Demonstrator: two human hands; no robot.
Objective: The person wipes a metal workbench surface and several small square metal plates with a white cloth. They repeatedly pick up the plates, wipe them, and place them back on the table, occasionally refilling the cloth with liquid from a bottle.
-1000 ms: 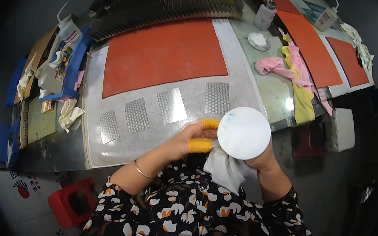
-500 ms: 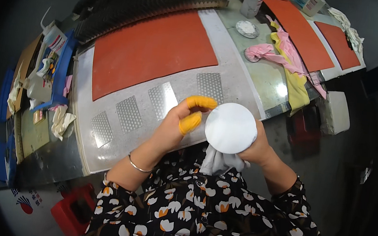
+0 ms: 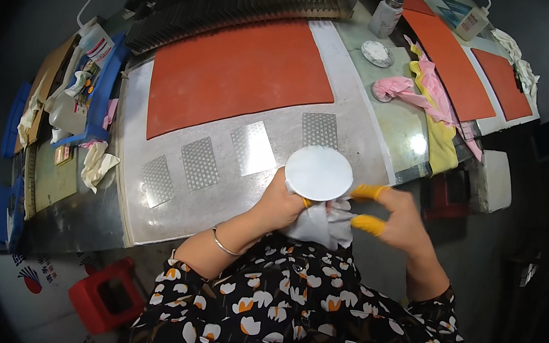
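In front of my body is a round white pad [image 3: 319,172], its flat face up, with a loose grey-white cloth [image 3: 321,226] gathered beneath it. My left hand [image 3: 276,200] grips the pad from its left side and underneath; most of those fingers are hidden. To the right of the cloth, my right hand [image 3: 403,218] has its thumb and forefinger spread apart, both in yellow finger cots. The thumb tip is close to the cloth's edge; whether they touch I cannot tell. Beyond the pad, several patterned rectangular plates [image 3: 200,163] lie in a row on the white-covered table.
An orange mat [image 3: 242,75] lies behind the plates, before a dark slotted rack [image 3: 239,13]. A blue tray [image 3: 99,105] with bottles stands at left. To the right are a dispenser bottle [image 3: 386,17], a small dish [image 3: 377,54], pink cloth [image 3: 394,89] and yellow cloth [image 3: 440,151]. A red stool [image 3: 105,295] sits lower left.
The pad has passed from my right hand to my left and shifted slightly left. My right hand has let go and moved right with its fingers spread.
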